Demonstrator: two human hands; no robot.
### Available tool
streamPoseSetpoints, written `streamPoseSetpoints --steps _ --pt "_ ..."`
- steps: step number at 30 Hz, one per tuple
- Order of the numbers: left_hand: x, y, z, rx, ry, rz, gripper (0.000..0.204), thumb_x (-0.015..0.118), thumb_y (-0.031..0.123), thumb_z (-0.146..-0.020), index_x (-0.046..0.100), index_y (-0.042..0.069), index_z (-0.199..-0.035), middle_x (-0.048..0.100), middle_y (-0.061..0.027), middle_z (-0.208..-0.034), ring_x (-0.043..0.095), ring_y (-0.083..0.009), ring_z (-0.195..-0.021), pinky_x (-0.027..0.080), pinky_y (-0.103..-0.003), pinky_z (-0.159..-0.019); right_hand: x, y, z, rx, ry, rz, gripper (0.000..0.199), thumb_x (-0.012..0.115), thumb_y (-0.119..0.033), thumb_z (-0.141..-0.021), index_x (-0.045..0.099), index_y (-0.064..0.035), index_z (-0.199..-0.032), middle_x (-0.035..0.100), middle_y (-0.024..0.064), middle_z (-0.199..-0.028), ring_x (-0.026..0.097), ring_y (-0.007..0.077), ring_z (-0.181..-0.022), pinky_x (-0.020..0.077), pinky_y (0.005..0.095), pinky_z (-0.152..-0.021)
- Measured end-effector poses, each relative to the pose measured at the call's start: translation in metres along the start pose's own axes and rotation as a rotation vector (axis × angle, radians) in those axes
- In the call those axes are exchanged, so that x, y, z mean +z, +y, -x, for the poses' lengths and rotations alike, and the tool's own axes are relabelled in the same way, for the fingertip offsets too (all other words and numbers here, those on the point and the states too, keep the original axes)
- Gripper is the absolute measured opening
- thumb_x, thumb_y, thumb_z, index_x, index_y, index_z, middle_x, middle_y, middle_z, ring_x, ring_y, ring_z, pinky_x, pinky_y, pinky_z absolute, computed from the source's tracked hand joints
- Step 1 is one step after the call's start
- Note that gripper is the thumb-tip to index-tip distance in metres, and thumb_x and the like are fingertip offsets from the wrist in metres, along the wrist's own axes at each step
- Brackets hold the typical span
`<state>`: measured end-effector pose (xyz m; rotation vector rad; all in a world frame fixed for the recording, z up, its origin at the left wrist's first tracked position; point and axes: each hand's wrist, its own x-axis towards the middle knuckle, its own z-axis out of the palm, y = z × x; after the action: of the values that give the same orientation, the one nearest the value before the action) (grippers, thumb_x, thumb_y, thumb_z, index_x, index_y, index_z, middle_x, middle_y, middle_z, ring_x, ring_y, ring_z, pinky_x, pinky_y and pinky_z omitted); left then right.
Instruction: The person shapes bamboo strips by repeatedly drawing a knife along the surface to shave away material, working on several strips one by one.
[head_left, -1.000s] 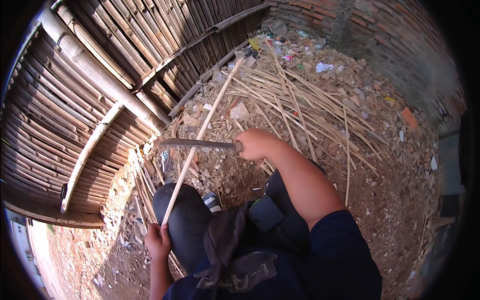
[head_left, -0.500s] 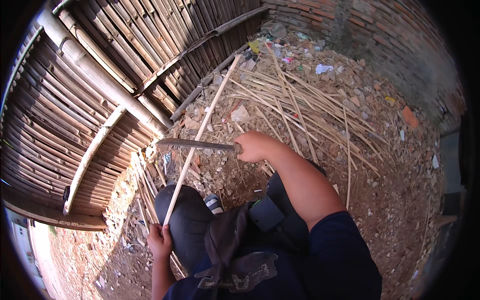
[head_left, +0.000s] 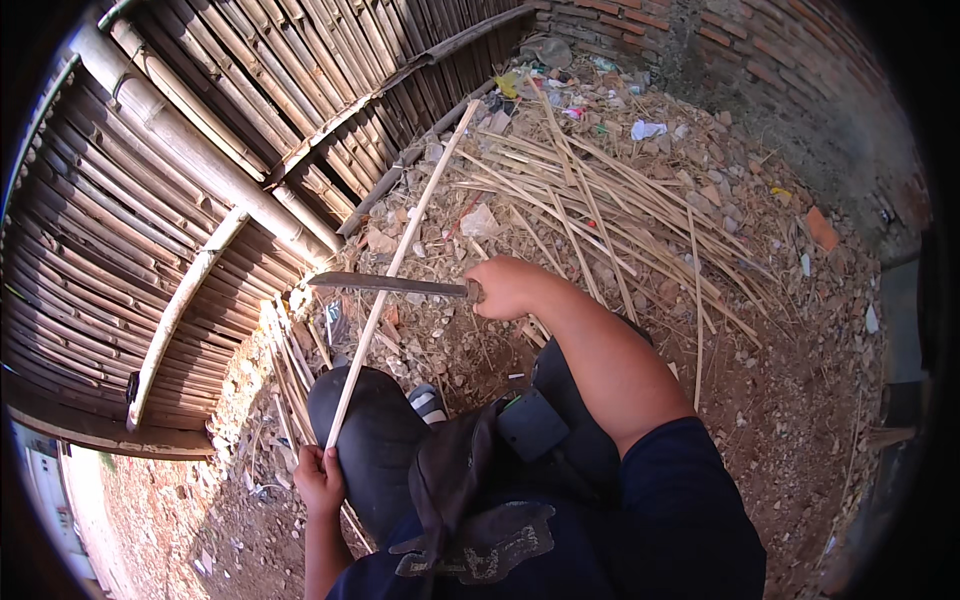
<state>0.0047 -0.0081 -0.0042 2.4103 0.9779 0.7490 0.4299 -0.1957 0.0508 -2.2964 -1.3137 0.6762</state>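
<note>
My left hand (head_left: 320,480) is closed on the near end of a long, pale bamboo strip (head_left: 402,245). The strip runs past my left knee and slants up and away to the right, its far end over the rubble. My right hand (head_left: 503,288) is wrapped round the handle of a machete (head_left: 395,285). Its long dark blade points left and lies across the strip around the middle; whether the edge touches or cuts into it, I cannot tell. Part of the handle is hidden in my fist.
A heap of bamboo strips (head_left: 610,215) lies ahead on rubble-strewn ground, with more strips (head_left: 285,365) beside my left knee. To the left stands a bamboo-pole wall (head_left: 140,270); a brick wall (head_left: 790,80) closes the back right. White scrap (head_left: 648,130) lies among the stones.
The machete and my right hand have shifted very slightly upward in view, with the blade still across the strip. My left hand keeps its hold almost unmoved.
</note>
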Motion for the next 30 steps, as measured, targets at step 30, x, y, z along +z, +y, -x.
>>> streamPoseSetpoints --steps 30 --pt "0.003 -0.008 -0.005 0.059 -0.003 0.025 0.029 0.067 0.022 -0.097 0.052 0.004 -0.08 0.046 -0.0021 -0.054 0.04 -0.0112 -0.048 0.033 -0.031 -0.047 0.001 0.009 0.0 -0.051 -0.029 -0.003 0.05 0.079 -0.031 -0.081 0.069 -0.0073 -0.123 0.072 0.0206 -0.109 0.069 0.0369 -0.104 0.0547 0.0436 -0.091"
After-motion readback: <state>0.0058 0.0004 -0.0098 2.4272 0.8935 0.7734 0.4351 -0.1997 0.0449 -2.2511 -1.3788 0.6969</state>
